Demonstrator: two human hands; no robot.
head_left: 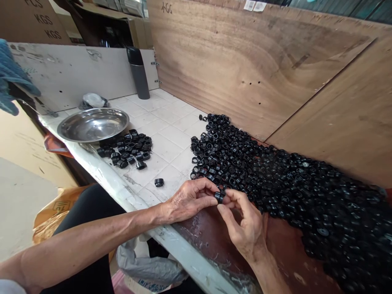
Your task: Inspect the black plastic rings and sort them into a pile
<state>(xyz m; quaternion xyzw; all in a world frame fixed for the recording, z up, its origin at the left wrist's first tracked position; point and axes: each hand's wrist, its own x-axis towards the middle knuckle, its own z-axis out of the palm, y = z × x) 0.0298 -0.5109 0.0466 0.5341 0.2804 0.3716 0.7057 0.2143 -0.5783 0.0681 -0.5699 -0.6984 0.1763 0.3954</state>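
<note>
My left hand (190,200) and my right hand (243,222) meet at the bench's front edge, and both pinch one small black plastic ring (219,197) between their fingertips. Just beyond them spreads a large heap of the same black rings (275,179), running off to the right. A smaller pile of black rings (128,149) lies to the left, beside a steel bowl (92,124). One single ring (159,182) sits alone on the tiles between the small pile and my left hand.
The white tiled bench (165,134) has a chipped front edge. Plywood boards (245,61) wall in the back and right. A grey flask (139,75) stands at the back corner. Cardboard boxes (30,20) and a plastic bag (147,265) lie left and below.
</note>
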